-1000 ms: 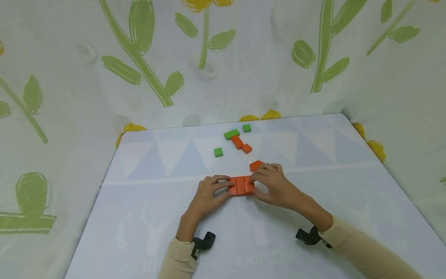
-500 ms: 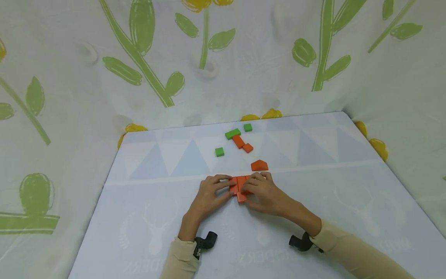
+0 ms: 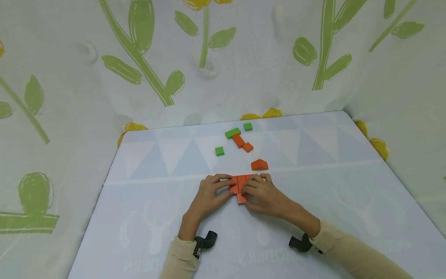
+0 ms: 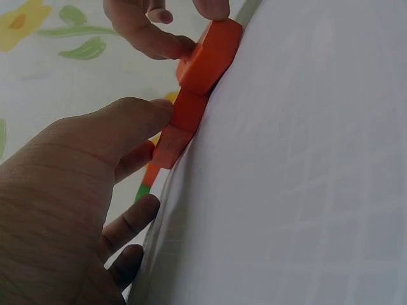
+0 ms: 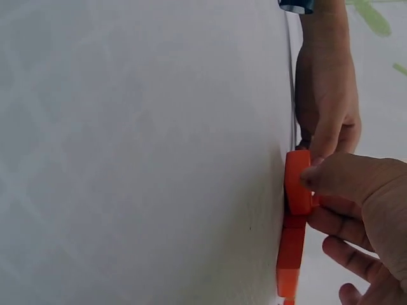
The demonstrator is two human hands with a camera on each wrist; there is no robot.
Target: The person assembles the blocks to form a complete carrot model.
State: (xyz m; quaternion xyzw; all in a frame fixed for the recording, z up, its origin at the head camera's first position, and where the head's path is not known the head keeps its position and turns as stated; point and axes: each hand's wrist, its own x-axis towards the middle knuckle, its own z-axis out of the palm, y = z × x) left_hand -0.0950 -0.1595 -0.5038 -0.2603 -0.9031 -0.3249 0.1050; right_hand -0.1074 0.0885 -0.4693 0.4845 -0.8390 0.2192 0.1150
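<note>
Orange blocks (image 3: 240,186) are lying at the frame's centre; since a second ago the middle one has slid toward the lower edge, so the row is changing. Left hand (image 3: 209,195) and right hand (image 3: 265,193) are both pinching them.

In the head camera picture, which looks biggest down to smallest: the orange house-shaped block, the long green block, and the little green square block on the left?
1. Orange house-shaped block, biggest.
2. Long green block.
3. Little green square block, smallest.
The long green block lies farther from the camera, so the top two are unsure.
</note>
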